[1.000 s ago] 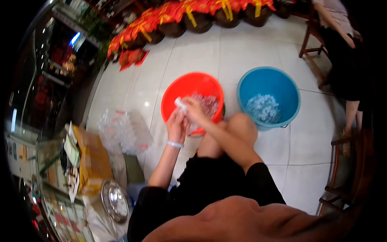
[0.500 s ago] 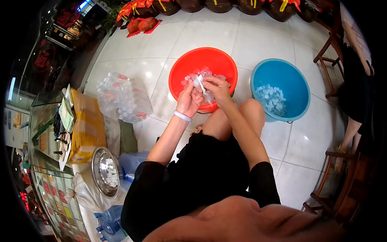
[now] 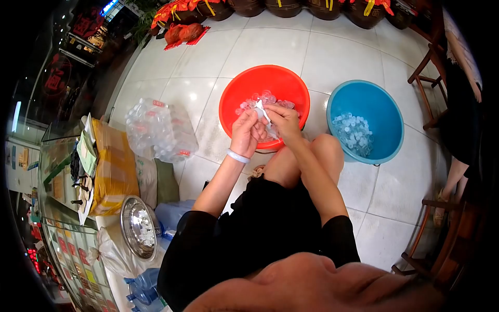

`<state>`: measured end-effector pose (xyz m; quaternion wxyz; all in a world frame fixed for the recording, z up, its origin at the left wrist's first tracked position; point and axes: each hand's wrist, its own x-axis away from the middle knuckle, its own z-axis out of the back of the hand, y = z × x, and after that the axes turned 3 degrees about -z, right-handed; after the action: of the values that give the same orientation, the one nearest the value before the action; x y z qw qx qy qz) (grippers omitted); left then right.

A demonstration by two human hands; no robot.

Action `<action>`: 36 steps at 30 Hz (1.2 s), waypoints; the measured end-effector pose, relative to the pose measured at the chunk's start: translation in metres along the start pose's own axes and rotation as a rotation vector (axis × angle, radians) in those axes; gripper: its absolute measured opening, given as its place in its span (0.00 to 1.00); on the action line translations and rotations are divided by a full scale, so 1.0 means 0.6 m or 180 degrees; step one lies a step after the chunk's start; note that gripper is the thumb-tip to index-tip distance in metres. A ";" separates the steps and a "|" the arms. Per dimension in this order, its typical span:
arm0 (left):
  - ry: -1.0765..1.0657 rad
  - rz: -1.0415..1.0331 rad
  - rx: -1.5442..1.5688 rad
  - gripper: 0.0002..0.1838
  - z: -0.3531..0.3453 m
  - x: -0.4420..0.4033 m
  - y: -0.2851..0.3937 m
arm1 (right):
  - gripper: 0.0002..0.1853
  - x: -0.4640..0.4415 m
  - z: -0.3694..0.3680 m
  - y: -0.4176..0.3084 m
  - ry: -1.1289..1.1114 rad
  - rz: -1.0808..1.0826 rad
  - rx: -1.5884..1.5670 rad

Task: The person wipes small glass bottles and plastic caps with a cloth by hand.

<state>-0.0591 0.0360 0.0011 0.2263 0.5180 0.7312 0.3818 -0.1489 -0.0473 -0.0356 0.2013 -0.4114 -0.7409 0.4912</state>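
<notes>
Over the red basin (image 3: 232,89), my two hands are close together at a white cloth or tissue (image 3: 261,106). My left hand (image 3: 246,132), with a pale bangle at its wrist, is closed round a small whitish, clear-looking piece (image 3: 258,112); its exact kind is too small to make out. My right hand (image 3: 285,121) pinches the white cloth against that piece. Several small clear pieces (image 3: 266,97) lie in the red basin behind my fingers. To the right stands a blue basin (image 3: 382,106) holding a heap of similar clear pieces (image 3: 354,132).
Wrapped clear plastic bottles (image 3: 160,128) stand on the tiles to the left. Nearer are a taped carton (image 3: 113,166), a steel bowl (image 3: 139,227) with white pieces, and blue water jugs (image 3: 143,288). Dark jars (image 3: 283,6) line the back. Wooden chairs (image 3: 427,78) and another person (image 3: 457,119) are at right.
The whole view has shifted slightly, so the basins sit a little lower and further right. My hands stay together at the white cloth, with the right fingers slightly repositioned.
</notes>
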 end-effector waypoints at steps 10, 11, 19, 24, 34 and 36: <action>-0.0044 -0.0079 0.0253 0.09 0.023 0.003 0.011 | 0.07 0.005 -0.006 -0.001 -0.0253 0.0364 0.0426; -0.0038 -0.0073 0.0261 0.09 0.023 0.004 0.011 | 0.07 0.007 -0.007 -0.002 -0.0252 0.0353 0.0432; -0.0202 -0.0156 0.0235 0.13 0.027 0.008 0.004 | 0.06 0.019 -0.004 -0.010 -0.0250 0.0118 0.0348; -0.0175 -0.0038 0.0485 0.17 0.023 0.008 0.008 | 0.06 0.017 -0.005 -0.006 -0.0200 0.0710 0.0679; 0.0086 -0.0487 -0.0719 0.15 0.016 -0.002 0.006 | 0.06 0.022 -0.007 -0.024 -0.0055 0.0631 0.0633; 0.0164 -0.0578 -0.0870 0.15 0.007 0.001 0.006 | 0.06 0.022 -0.006 -0.025 -0.0025 0.0637 0.0687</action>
<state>-0.0543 0.0387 0.0011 0.3095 0.4042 0.7218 0.4689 -0.1603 -0.0376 -0.0220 0.1915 -0.4573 -0.6398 0.5872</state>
